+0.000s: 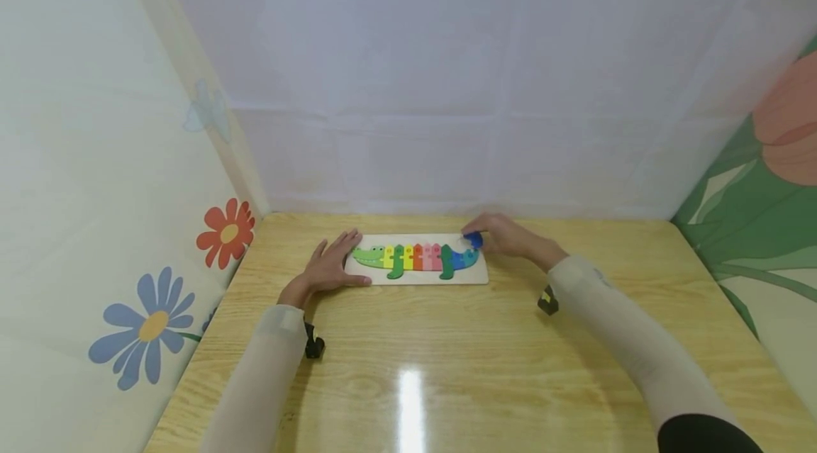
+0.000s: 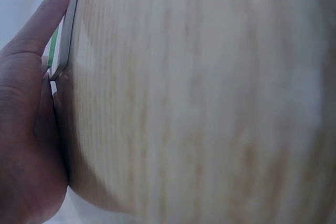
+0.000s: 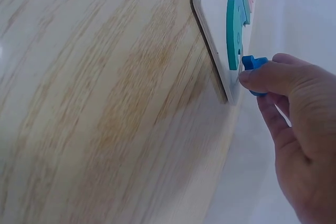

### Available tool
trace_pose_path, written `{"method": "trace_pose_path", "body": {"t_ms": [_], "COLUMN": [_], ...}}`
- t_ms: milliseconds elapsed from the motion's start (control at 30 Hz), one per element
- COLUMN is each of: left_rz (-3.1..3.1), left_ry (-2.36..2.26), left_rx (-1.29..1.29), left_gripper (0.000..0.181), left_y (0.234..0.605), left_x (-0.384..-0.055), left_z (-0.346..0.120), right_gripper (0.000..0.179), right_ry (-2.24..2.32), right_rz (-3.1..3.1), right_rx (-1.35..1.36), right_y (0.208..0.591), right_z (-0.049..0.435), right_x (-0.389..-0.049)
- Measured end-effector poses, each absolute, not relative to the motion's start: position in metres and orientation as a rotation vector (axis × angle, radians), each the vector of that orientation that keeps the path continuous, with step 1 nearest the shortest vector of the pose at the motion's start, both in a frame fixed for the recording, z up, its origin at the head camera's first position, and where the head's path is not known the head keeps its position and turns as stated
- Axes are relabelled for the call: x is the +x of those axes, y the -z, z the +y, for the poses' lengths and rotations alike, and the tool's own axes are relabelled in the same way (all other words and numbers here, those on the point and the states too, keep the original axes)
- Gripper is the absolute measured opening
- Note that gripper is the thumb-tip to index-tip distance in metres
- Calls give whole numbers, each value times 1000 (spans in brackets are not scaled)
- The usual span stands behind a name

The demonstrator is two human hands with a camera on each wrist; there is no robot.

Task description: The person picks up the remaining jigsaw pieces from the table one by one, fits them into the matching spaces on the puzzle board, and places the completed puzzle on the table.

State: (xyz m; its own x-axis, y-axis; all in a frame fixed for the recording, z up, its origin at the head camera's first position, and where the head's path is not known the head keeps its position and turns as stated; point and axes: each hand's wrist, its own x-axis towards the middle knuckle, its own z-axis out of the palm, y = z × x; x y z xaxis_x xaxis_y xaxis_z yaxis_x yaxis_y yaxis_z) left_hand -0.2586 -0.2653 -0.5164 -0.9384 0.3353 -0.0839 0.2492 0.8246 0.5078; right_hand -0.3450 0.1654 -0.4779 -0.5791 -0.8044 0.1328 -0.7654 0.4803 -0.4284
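Observation:
A white puzzle board lies on the table with a crocodile made of colourful pieces: a green head, yellow, green, red and pink body sections, and a blue tail part. My left hand rests spread at the board's left end, thumb along its front edge and fingers at the far corner. In the right wrist view my right hand pinches a blue puzzle piece between thumb and fingers. That piece is over the board's back right corner, close beside the tail.
The wooden table meets a white cloth backdrop just behind the board. Panels with printed flowers stand at both sides. Small black wrist-worn devices hang under the sleeves.

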Motion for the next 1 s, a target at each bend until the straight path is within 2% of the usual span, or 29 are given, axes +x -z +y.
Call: {"method": "trace_pose_path", "body": {"t_ms": [1000], "left_rz": [2841], "left_ry": [-722], "left_rx": [446], "left_gripper": [118], "left_y": [519], "left_x": [-261], "left_z": [-266], "right_gripper": [49], "right_ry": [535], "right_rz": [2571], "right_rx": [-1388], "right_y": [474], "right_z": [151], "right_x": [-348]}}
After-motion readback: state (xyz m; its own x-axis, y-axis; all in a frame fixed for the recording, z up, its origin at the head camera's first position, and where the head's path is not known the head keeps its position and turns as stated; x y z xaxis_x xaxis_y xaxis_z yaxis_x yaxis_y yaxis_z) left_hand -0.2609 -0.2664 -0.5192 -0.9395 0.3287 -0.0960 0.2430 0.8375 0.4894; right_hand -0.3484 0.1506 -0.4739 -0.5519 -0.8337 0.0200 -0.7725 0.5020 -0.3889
